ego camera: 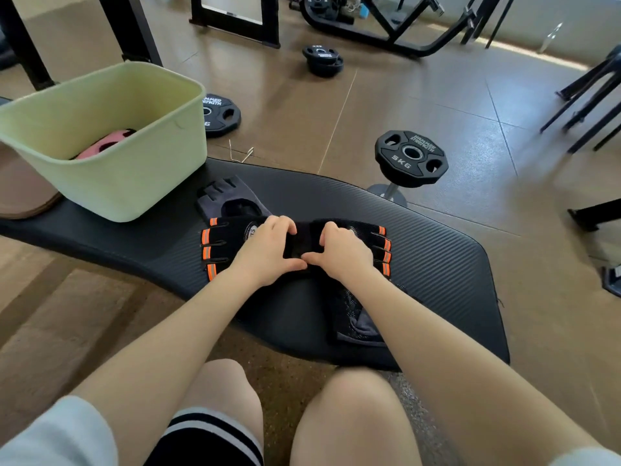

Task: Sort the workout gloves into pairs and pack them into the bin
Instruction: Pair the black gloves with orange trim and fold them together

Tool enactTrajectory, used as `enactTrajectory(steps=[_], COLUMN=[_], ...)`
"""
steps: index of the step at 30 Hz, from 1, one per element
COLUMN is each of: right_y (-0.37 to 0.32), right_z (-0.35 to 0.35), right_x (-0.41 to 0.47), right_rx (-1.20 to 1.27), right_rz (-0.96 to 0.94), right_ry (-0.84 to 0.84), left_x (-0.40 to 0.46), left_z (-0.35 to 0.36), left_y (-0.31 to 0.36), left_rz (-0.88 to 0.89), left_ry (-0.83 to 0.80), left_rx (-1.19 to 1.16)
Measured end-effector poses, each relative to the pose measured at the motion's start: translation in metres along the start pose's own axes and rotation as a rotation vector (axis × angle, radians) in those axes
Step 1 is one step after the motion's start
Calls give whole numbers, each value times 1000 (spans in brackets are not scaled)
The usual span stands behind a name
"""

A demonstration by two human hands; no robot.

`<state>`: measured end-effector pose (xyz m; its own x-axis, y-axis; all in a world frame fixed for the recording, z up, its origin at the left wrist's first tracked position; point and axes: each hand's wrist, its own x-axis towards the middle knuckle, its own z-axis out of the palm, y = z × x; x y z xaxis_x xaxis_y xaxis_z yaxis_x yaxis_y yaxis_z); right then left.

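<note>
Kneeling at the near edge of a black mat [437, 264], a person has a grey-black glove [361, 326] lying under the right forearm; the left hand [268, 253] and right hand [342, 253] are curled, pinching the joined wrist ends of two orange-trimmed gloves [228, 240] lying flat, fingers outward; another grey glove [232, 200] lies just beyond; further left stands the green bin [134, 183], holding what seems a pink glove [104, 144]; weight plates [411, 158] lie beyond.

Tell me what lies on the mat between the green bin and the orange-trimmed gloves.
In the head view, one black-and-grey fingerless glove lies on the mat between the green bin and the orange-trimmed gloves, partly tucked under them.
</note>
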<state>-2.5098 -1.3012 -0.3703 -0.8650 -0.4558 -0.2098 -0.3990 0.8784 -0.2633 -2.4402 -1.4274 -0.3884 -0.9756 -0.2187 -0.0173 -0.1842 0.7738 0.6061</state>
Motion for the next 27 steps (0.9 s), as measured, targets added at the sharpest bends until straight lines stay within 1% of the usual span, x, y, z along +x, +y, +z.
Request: enactTrajectory(steps=[2, 3, 4, 6, 9, 11, 14, 15, 17, 20, 22, 24, 25, 27], right_y=[4, 6, 7, 7, 2, 0, -2, -1, 2, 4, 0, -8, -12, -24], right_z=[3, 3, 3, 0, -10, -14, -15, -15, -17, -22, -33, -55, -71, -107], right_x=[-4, -5, -4, 4, 23, 38, 56, 59, 61, 57, 50, 44, 43, 44], right_rx=[-84, -96, -92, -83, -89, -122, -203, -211, -174, -90, -100, -144, -152, -161], right_rz=[-99, -140, -184, -269, -346, -382, -424, -437, -482, -544, -556, -583, -598, -618], right_ry=[153, 190, 187, 99, -104, -205, -208, -202, -238, -375, -405, -462, -495, -541], left_x=[4, 5, 6, 10, 20, 25, 33, 34, 35, 33, 30, 27, 26, 23], left_z=[-4, -7, -9, -14, -21, -22, -23, -26, -32, -44, -51, -60, -68, -93], left_y=[8, 10, 9, 3, -10, -15, -18, -17, -11, 3, 10, 18, 24, 40], left_rz=[8, 21, 32, 39, -10, -23, -55, -66, -98, -119, -133, -179, -208, -268], left_ry=[-21, -15, -5, -23, -102, -94, -8, -1, -42, -222, -365, -465, -484, -462], left_rx=[245, 387, 488, 551, 496, 492, 618, 616, 533, 341, 200, 125, 90, 20])
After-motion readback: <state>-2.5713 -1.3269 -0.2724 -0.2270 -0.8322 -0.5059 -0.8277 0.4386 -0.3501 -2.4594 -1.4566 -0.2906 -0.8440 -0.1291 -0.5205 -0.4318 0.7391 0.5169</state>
